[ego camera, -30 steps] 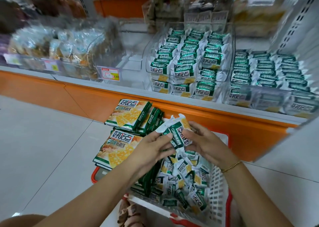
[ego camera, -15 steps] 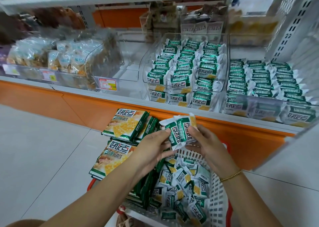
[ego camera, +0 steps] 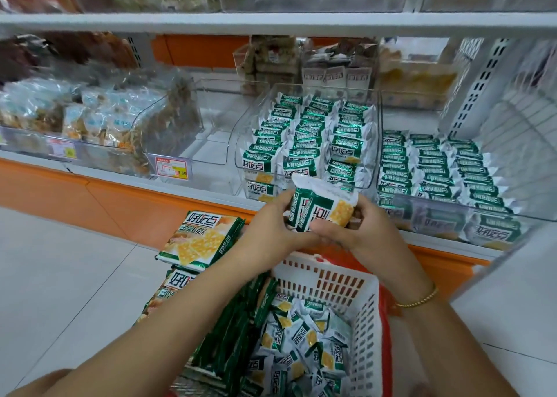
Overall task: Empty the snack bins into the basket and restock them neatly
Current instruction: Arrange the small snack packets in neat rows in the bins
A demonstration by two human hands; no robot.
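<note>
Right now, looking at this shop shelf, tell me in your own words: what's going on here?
A person grips a bunch of small cracker packets with the left hand and right hand, above a white basket that has more loose packets in it. On the shelf ahead, the middle bin and the right bin hold neat rows of the same packets.

Counts: 1 basket (ego camera: 319, 282). 2 grips: left grip (ego camera: 271, 233), right grip (ego camera: 370, 233). Held packs (ego camera: 322, 212): number unclear. 2 clear bins with green packs (ego camera: 346, 152): centre bin (ego camera: 250, 119), right bin (ego camera: 437, 212), 3 rows each. 2 big cracker bags (ego camera: 199, 240) face up, more on edge, uncountable. 2 price tags (ego camera: 171, 167). 1 bracelet (ego camera: 419, 301).
</note>
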